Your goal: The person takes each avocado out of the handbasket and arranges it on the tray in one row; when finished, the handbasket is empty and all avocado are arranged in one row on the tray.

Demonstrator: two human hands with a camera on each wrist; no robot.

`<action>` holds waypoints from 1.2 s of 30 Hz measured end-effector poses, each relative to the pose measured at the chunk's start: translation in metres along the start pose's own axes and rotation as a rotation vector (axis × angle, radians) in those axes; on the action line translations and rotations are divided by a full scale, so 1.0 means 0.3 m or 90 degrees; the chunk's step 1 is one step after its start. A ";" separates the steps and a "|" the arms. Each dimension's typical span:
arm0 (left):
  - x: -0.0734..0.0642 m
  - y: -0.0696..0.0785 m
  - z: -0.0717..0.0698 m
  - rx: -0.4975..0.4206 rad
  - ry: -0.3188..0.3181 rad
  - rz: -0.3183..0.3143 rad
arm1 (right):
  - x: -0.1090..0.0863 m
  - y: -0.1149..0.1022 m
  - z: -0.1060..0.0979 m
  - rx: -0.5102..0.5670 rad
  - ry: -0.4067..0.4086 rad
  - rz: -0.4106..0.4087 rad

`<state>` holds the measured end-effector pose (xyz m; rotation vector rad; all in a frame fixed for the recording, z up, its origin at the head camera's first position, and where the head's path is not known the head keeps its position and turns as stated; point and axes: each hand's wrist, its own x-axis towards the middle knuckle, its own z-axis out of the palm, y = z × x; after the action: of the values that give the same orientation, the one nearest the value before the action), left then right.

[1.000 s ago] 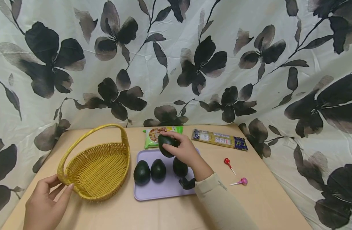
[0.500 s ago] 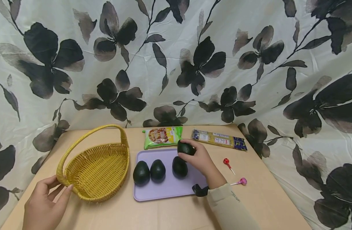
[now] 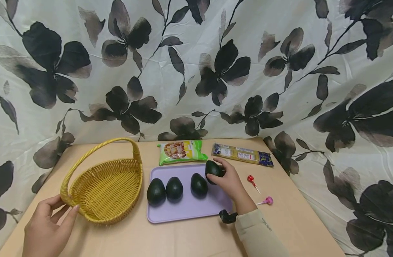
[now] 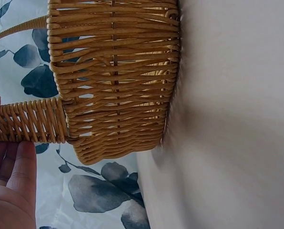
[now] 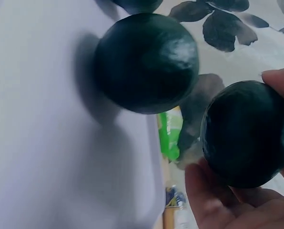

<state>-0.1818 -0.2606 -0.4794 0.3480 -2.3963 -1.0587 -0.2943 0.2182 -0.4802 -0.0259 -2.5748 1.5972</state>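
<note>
My right hand (image 3: 231, 180) holds a dark green avocado (image 3: 213, 171) over the right part of a lilac tray (image 3: 186, 212). In the right wrist view, thumb and fingers curl round this avocado (image 5: 247, 136), apart from a neighbouring one (image 5: 147, 62). Three more avocados lie on the tray: one at the left end (image 3: 156, 192), one beside it (image 3: 174, 188), and one nearer the middle (image 3: 199, 185). At the left, my left hand (image 3: 48, 226) grips the handle base of a yellow wicker basket (image 3: 107, 191). The left wrist view shows fingers on both sides of that woven handle (image 4: 32, 121).
Behind the tray lies a green food packet (image 3: 181, 151), with a long pasta packet (image 3: 242, 154) to its right. A red lollipop (image 3: 251, 179) and a pink lollipop (image 3: 268, 200) lie right of the tray. A floral curtain (image 3: 196, 71) hangs behind the table.
My right hand has carried the avocado rightward, from above the tray's back middle to its right part, and lower. My left hand keeps its grip on the basket, which stays in place.
</note>
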 end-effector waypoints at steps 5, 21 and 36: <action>0.000 0.003 -0.003 -0.002 0.005 -0.001 | -0.006 0.036 0.003 0.011 0.005 0.014; -0.002 0.009 -0.002 -0.002 0.001 -0.010 | -0.033 0.111 0.017 -0.039 0.018 0.026; 0.002 -0.001 0.003 -0.018 0.012 0.004 | -0.042 0.112 0.027 -0.068 0.006 0.020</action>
<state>-0.1827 -0.2605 -0.4801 0.3388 -2.3622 -1.0820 -0.2842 0.2250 -0.5150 -0.0828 -2.6632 1.4631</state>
